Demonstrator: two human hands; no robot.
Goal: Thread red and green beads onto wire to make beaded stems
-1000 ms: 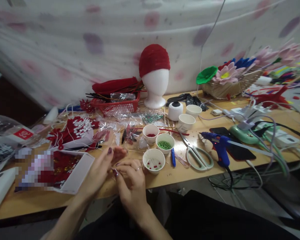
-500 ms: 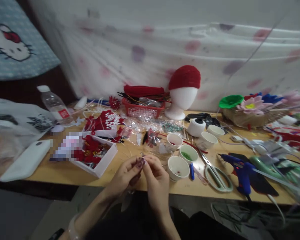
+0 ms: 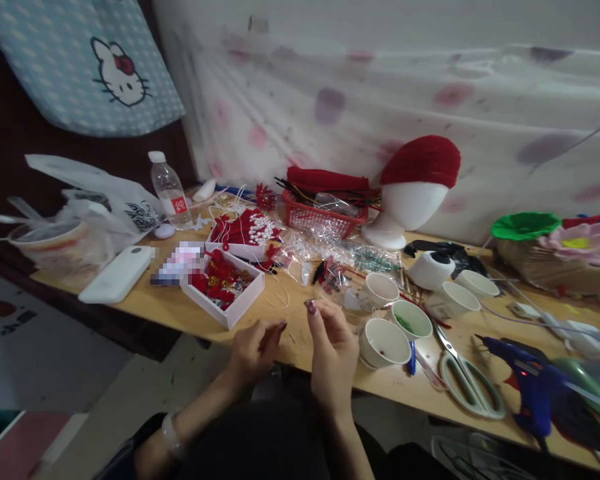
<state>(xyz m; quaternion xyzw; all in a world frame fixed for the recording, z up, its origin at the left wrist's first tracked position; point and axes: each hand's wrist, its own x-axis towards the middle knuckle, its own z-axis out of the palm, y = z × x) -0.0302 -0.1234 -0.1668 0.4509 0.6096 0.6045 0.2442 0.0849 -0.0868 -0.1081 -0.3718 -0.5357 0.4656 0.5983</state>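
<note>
My left hand (image 3: 253,350) is at the table's front edge, its fingers curled in. Whatever those fingers may hold is hidden. To its right, my right hand (image 3: 334,343) is raised above the table with thumb and forefinger pinched together. Anything in that pinch is too small to name. Just right of this hand stands a white paper cup (image 3: 386,328) with a few tiny pieces at the bottom. Behind it is another cup holding green beads (image 3: 405,324). A white box (image 3: 243,301) of red and gold ornaments lies beyond my left hand. Thin pale thread (image 3: 280,299) curls on the tabletop.
Scissors (image 3: 467,387) and a blue glue gun (image 3: 533,387) lie on the right. Behind are a red basket (image 3: 325,217) and a white foam head (image 3: 405,207) in a red cap. A phone (image 3: 116,275), a bottle (image 3: 170,193) and a plastic bag (image 3: 120,207) occupy the left.
My hands, which met at the fingertips, have come apart, the left one moving lower toward the table edge. The camera view has turned left, so the table things appear farther right.
</note>
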